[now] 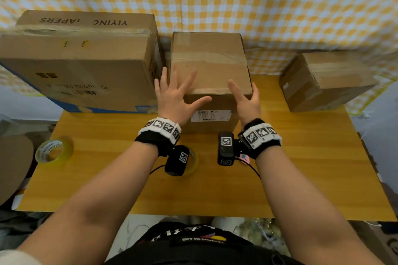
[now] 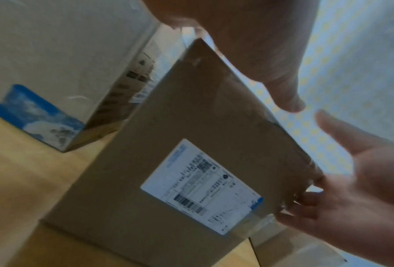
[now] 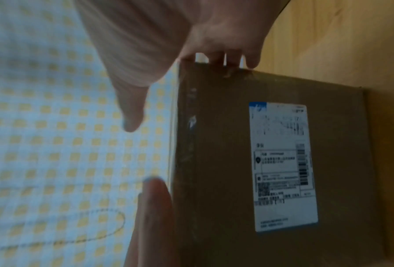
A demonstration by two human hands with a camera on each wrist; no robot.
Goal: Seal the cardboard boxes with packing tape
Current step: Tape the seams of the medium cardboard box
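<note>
Nearest, a tape roll (image 1: pixel 54 152) is seen lying on the wooden tabletop (image 1: pixel 301 168). Farther on, the left hand (image 1: pixel 175 97) and right hand (image 1: pixel 245 101), fingers spread, are placed at a taped, closed cardboard box (image 1: pixel 210 64); its contents are hidden.

A: How many boxes are on the bench (image 1: pixel 301 168)?
B: Three: large box (image 1: pixel 81 66) far left, middle box (image 1: pixel 210 64), small box (image 1: pixel 327 84) far right.
A: Tape?
B: Two: near-left roll (image 1: pixel 53 151), centre roll (image 1: pixel 194 160).

Matt brown cardboard box (image 1: pixel 210 71) under the fingers (image 1: pixel 189 80) carries glossy clear tape strips and a smooth white paper shipping label (image 1: pixel 210 115); below the wrists, smooth varnished wooden table (image 1: pixel 301 157).
</note>
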